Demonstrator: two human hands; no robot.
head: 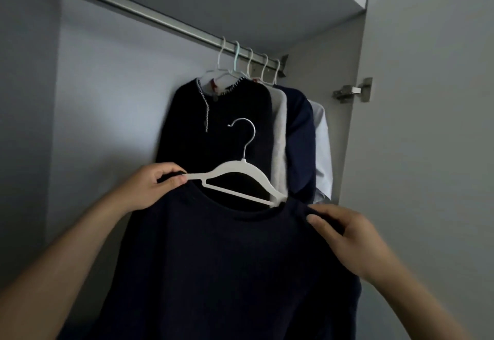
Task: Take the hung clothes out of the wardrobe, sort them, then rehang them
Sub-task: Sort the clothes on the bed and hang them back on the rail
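Wardrobe (107, 99) open, five garments (280, 115) bunched at the rail's (160, 17) right end. Navy top (227, 273) held up in front, half on the white hanger (238, 171). Left hand (157, 186) pinches its left shoulder and the hanger's tip; right hand (347, 240), fingers curled, grips the right shoulder.

The long silver metal rail (149, 16) runs bare along its left stretch; 5 hung garments (267, 126) crowd its right end, against the grey side panel (344, 131).
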